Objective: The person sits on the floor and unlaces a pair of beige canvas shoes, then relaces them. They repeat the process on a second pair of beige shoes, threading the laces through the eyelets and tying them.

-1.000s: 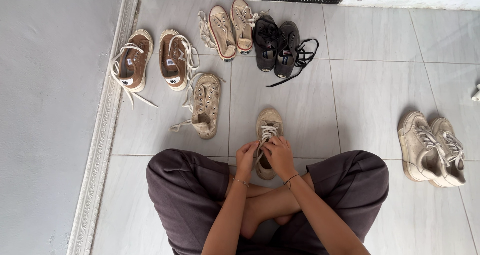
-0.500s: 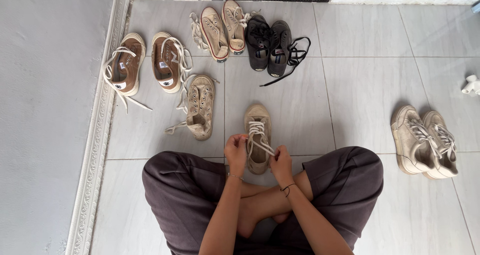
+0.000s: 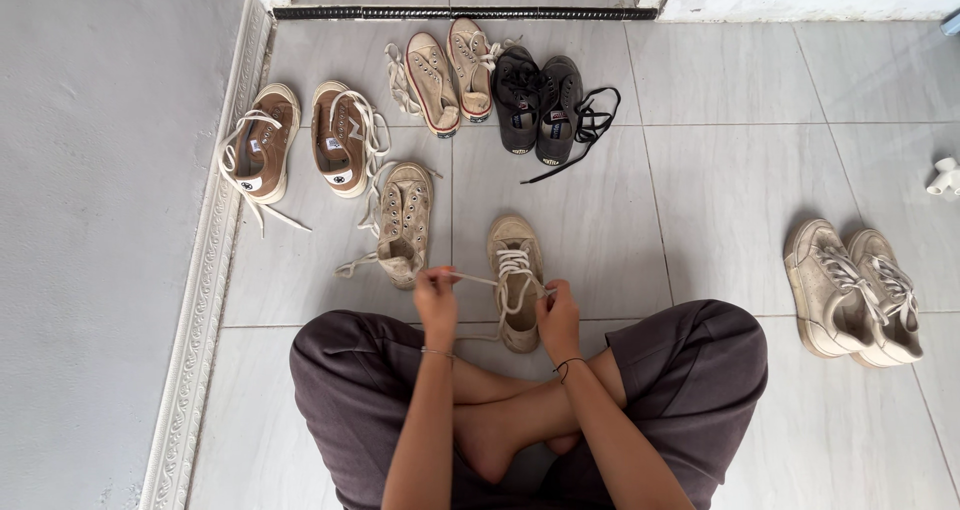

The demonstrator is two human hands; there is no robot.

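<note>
I sit cross-legged on a tiled floor with a beige canvas sneaker [image 3: 516,260] in front of my knees, toe pointing away. My left hand [image 3: 436,300] pinches one end of its white lace [image 3: 480,279] and draws it taut out to the left. My right hand [image 3: 558,315] rests at the shoe's right side near the heel, gripping the other lace end. The matching beige sneaker [image 3: 404,224] lies just to the left with its laces loose.
A brown-lined pair [image 3: 300,145] stands at the left by the wall skirting [image 3: 200,300]. A tan pair [image 3: 450,70] and a black pair [image 3: 540,105] are near the door track. A white pair [image 3: 850,290] stands at the right. A small white pipe fitting [image 3: 945,177] lies at the far right.
Both hands were together over the shoe's laces. They have spread apart, my left hand pulling a lace out to the left and my right hand moving to the shoe's right side.
</note>
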